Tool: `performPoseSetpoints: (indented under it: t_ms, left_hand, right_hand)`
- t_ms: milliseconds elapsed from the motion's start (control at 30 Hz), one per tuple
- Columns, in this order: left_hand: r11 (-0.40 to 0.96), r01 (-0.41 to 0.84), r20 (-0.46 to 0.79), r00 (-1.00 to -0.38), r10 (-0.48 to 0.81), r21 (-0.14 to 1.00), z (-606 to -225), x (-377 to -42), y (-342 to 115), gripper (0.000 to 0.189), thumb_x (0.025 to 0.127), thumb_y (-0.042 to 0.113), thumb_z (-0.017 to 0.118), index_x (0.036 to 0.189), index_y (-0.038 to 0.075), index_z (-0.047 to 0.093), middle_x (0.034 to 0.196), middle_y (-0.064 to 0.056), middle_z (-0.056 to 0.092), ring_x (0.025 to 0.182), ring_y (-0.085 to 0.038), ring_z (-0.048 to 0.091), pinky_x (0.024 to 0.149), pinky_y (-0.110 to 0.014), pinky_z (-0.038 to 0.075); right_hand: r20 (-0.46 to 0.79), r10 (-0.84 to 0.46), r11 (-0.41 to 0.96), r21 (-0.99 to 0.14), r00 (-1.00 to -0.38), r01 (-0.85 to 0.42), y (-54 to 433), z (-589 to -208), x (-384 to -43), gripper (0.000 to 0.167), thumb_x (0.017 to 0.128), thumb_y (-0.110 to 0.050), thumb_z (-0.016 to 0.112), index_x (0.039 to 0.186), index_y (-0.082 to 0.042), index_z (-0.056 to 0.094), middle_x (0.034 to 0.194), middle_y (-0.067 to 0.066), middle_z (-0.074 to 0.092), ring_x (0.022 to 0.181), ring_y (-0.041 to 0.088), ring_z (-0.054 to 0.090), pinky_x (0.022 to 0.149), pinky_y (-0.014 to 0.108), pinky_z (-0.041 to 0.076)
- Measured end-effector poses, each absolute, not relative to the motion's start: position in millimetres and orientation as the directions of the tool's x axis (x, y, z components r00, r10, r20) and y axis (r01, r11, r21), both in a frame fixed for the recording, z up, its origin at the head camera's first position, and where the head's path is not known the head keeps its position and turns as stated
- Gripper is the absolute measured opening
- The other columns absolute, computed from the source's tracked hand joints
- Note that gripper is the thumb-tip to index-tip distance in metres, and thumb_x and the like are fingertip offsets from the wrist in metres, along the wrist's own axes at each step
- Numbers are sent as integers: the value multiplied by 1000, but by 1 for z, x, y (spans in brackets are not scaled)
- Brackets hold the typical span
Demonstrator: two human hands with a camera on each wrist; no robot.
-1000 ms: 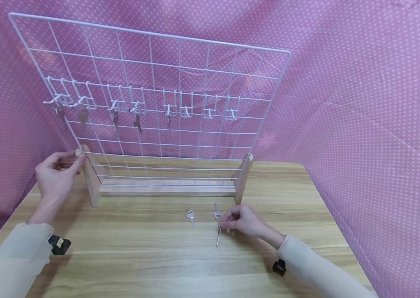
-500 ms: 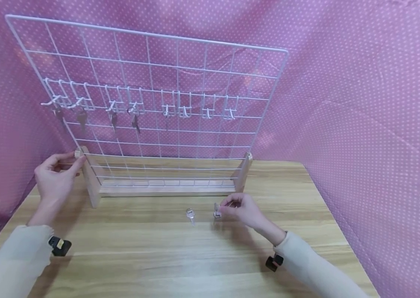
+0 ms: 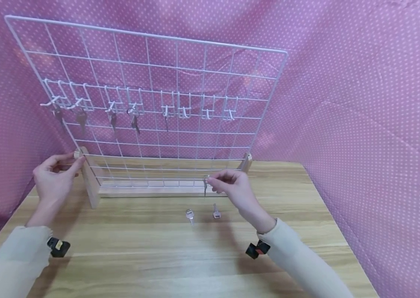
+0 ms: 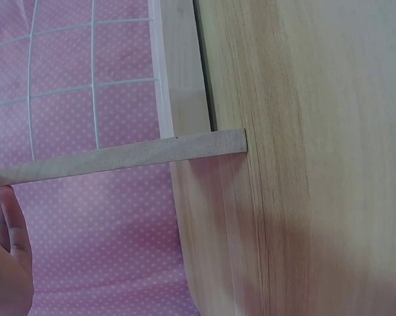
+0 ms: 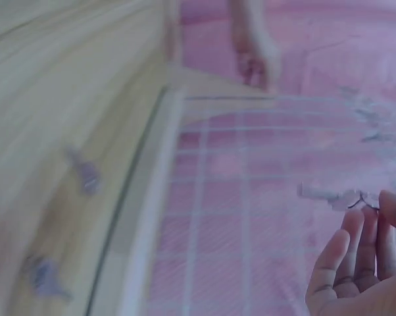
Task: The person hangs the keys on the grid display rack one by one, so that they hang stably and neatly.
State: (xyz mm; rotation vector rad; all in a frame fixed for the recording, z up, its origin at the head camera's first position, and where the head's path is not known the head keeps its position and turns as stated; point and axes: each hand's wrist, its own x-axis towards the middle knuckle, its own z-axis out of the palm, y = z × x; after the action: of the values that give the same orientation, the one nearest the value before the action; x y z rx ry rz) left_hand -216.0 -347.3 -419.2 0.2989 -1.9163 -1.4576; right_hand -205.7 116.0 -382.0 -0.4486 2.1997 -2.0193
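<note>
A white wire grid panel (image 3: 180,82) stands in a wooden base (image 3: 158,191) at the back of the table. My left hand (image 3: 73,161) grips the top of the base's left upright (image 3: 79,153); its fingers (image 4: 7,257) show at the lower left of the left wrist view. My right hand (image 3: 211,180) is raised in front of the panel's lower wires and pinches a small silver key (image 3: 205,186) that hangs down; the blurred right wrist view shows that key (image 5: 329,195) too. Two more keys (image 3: 189,214) (image 3: 216,212) lie on the table below it.
Several keys hang from white hooks on the panel's left half, such as one (image 3: 134,121). The hooks on the right (image 3: 207,112) (image 3: 229,114) are bare. Pink dotted cloth (image 3: 363,103) surrounds the wooden table (image 3: 158,256), whose right edge is near.
My right hand lifted one key off the table and carried it up and forward to the panel's lower wires. The left hand stayed on the upright.
</note>
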Motion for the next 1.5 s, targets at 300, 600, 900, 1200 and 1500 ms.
performPoseSetpoints:
  t_ms: [300, 600, 900, 1200, 1500]
  left_hand:
    - [330, 242, 396, -727, -561, 912, -420, -215, -348, 23, 88, 6, 84, 111, 2, 78, 85, 28, 72, 65, 9, 64, 56, -5, 55]
    - [340, 253, 410, -725, -554, 906, -422, -216, -349, 24, 89, 4, 83, 112, -1, 77, 85, 28, 72, 68, 10, 65, 57, -4, 55]
    - [326, 252, 402, -722, -564, 911, -421, -214, -348, 22, 88, 5, 84, 109, 1, 78, 83, 28, 73, 67, 10, 65, 56, -5, 55]
    - [334, 226, 385, -734, -559, 915, -419, -214, -347, 23, 89, 7, 83, 111, 3, 78, 84, 29, 71, 68, 10, 64, 57, -4, 55]
    - [348, 201, 375, -738, -561, 916, -418, -214, -346, 22, 90, 10, 83, 110, 5, 78, 85, 29, 70, 67, 9, 63, 57, -4, 55]
  right_hand:
    - [188, -228, -113, -980, -955, -165, 83, -344, -205, 7, 98, -14, 75, 102, -9, 73, 91, -6, 74, 81, 8, 70, 78, 22, 62]
    - [225, -202, -268, -949, -953, -167, 56, -315, -207, 4, 101, -10, 70, 100, -13, 73, 88, -7, 76, 80, 8, 71, 75, 22, 62]
    - [254, -165, -381, -908, -953, -176, 37, -292, -209, 13, 103, -9, 68, 94, -18, 73, 87, -8, 74, 77, 6, 70, 75, 20, 61]
    - [212, -140, -468, -875, -967, -124, 28, -282, -212, 16, 105, -12, 66, 93, -21, 73, 84, -10, 74, 76, 6, 69, 73, 19, 57]
    - [175, -103, -503, -858, -979, -101, 22, -280, -220, 14, 104, -15, 69, 91, -20, 73, 82, -9, 73, 73, 6, 67, 70, 18, 58]
